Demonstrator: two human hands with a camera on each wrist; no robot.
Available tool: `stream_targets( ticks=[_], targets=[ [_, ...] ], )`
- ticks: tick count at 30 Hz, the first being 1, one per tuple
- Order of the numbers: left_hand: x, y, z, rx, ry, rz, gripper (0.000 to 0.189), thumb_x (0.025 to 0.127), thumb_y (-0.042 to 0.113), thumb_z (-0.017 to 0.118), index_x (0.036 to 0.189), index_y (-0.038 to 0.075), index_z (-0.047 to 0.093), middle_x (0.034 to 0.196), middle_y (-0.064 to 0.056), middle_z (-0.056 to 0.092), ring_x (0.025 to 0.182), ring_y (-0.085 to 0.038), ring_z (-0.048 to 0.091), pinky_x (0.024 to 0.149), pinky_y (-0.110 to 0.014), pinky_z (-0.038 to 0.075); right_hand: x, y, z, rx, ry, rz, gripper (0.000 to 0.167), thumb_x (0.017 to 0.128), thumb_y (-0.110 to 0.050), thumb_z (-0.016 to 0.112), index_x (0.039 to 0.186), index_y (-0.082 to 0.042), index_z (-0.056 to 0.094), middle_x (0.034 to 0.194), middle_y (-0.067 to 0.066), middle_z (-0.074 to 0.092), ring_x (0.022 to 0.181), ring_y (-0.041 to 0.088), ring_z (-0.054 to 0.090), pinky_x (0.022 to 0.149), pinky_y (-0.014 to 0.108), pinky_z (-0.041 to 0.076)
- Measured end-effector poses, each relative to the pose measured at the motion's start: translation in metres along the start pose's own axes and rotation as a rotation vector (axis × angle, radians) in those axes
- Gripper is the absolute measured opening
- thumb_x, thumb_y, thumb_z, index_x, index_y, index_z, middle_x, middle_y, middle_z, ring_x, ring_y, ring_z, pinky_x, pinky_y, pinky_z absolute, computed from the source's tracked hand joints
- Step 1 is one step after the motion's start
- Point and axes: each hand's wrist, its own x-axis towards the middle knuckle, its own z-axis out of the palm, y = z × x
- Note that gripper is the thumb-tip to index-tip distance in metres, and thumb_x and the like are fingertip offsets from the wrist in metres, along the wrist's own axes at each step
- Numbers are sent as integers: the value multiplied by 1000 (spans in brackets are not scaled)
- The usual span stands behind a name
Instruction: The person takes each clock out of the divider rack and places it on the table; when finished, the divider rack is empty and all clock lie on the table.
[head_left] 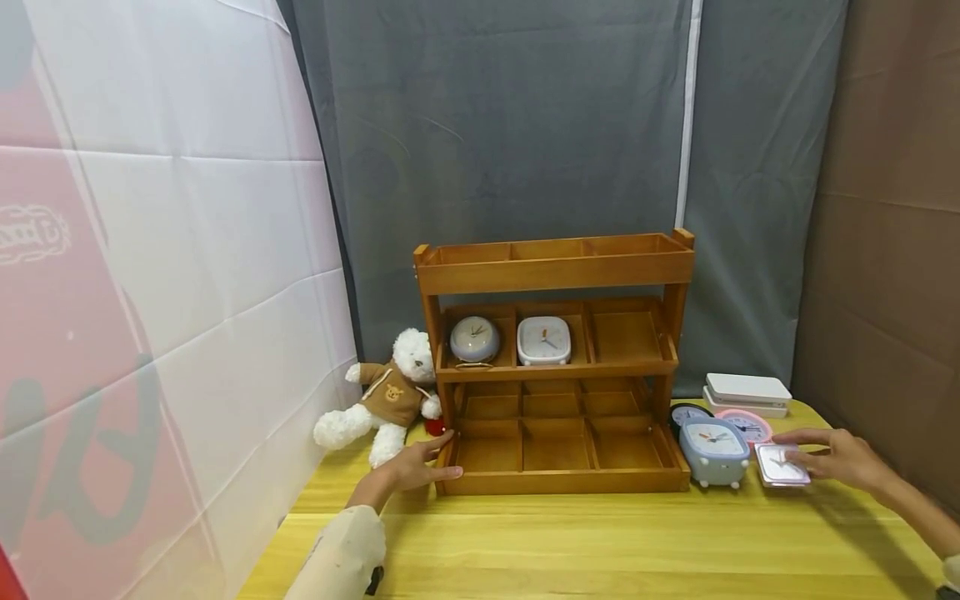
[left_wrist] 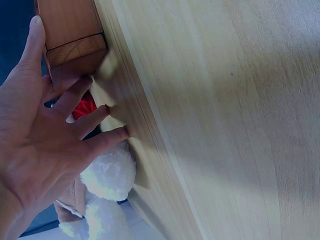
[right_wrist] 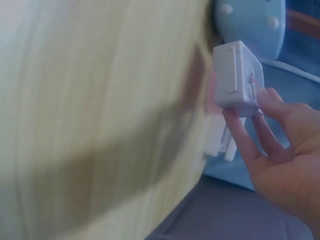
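My right hand (head_left: 847,458) pinches a small square white-and-lilac alarm clock (head_left: 782,465) between thumb and fingers. In the right wrist view this clock is tilted, its flat base turned to the camera. My left hand (head_left: 411,467) rests with spread fingers at the lower left front corner of a wooden shelf rack (head_left: 562,482); the left wrist view shows the thumb along the rack's edge (left_wrist: 75,50). On the rack's middle tier stand a round clock (head_left: 475,339) in the left compartment and a white square clock (head_left: 543,340) in the centre one.
Right of the rack stand a blue square clock (head_left: 714,454), a black-rimmed clock (head_left: 688,412), a pink round clock (head_left: 746,427) and a white box (head_left: 747,392). A white teddy bear (head_left: 393,392) in a brown hoodie sits left of the rack on the wooden table (head_left: 555,550).
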Motion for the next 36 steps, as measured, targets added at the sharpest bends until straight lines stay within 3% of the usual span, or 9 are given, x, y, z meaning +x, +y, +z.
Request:
stream_targets(
  ticks=[2,8,14,15,21,26,29,34,36],
  targets=[
    [0,0,0,-1,-1,-2,86,95,44,77,162,7,36,152,-32,47,140,-47,47,114,-59,39,-1,3,5,-10,-2,-9,22,94,-12,77,116,-8,79,110,15,75,81,-7,57,62,24,52],
    [1,0,-1,0,-4,1,88,94,45,77,162,7,36,152,-33,47,140,-48,46,114,-60,39,-2,8,21,38,35,-62,22,92,-8,77,114,-10,81,99,-13,76,69,-5,51,52,23,45],
    [-1,1,-1,3,-1,-2,88,94,45,77,162,7,36,152,-32,47,140,-47,47,113,-59,40,-1,6,34,-16,80,25,26,91,-11,79,114,2,77,103,20,77,79,-8,56,58,22,47],
    [-1,1,-1,9,-1,4,88,94,45,77,161,7,36,151,-32,48,139,-47,48,112,-60,40,-1,5,35,-22,78,51,28,91,-12,79,115,3,77,105,23,77,73,-5,56,56,23,47],
    [1,0,0,9,-6,14,88,94,45,77,161,5,36,151,-32,48,140,-47,47,113,-59,40,1,-1,37,22,101,124,26,92,-10,77,116,-2,78,106,23,75,46,6,44,44,25,42],
    [2,-1,-1,-16,-9,18,88,95,44,77,162,6,35,151,-34,47,140,-47,47,113,-59,40,3,-4,36,-15,137,44,24,92,-10,78,114,-2,78,116,27,73,70,1,63,54,21,48],
    [2,-2,-1,-14,-12,17,88,95,44,76,162,6,35,151,-34,47,140,-48,46,114,-60,39,4,-5,35,4,146,3,25,91,-9,79,114,0,78,116,14,76,86,3,71,63,20,54],
    [1,-2,0,-11,-8,3,89,94,46,77,162,7,35,151,-33,47,140,-47,47,114,-59,39,3,-4,34,115,134,-50,26,91,-2,77,115,7,74,108,-21,72,86,-2,71,63,22,58],
    [1,-3,0,-12,-5,1,89,93,46,77,162,7,36,151,-33,47,140,-47,47,113,-59,40,3,-3,34,128,136,-74,25,91,0,77,114,10,73,106,-24,70,84,-6,68,63,22,58]
  ],
)
